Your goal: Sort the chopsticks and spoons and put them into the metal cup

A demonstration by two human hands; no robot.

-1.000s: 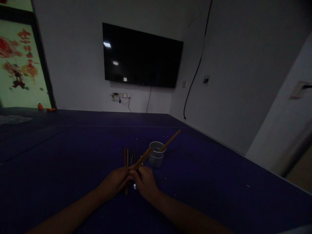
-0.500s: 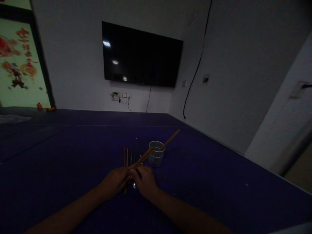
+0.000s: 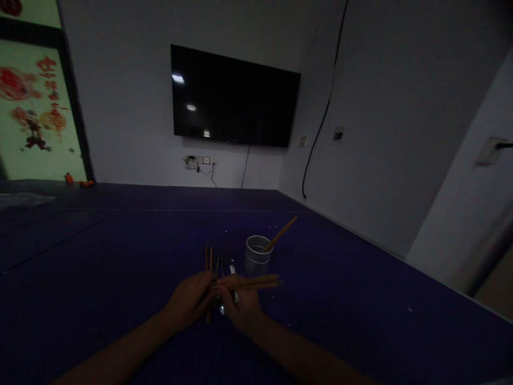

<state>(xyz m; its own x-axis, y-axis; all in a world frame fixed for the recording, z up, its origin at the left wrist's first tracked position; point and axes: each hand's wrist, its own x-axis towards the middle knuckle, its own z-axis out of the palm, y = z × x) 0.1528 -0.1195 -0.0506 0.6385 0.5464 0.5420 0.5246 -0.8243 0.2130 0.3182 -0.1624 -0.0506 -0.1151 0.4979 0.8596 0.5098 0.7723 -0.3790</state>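
Head view: the right hand [image 3: 245,309] grips chopsticks [image 3: 260,281], now swung from the cup [image 3: 257,264] to point right, nearer; I cannot tell the left hand's [image 3: 189,300] hold.

You seem to be in a home: wide black flat-screen television [image 3: 236,99] on the grey wall [image 3: 120,80], red Chinese lettering [image 3: 47,64] on a pale-green panel [image 3: 18,152].

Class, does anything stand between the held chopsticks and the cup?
Nothing visible stands between the held chopsticks and the cup. One stick in the cup leans out over its right rim. The white handle lies to the cup's left.
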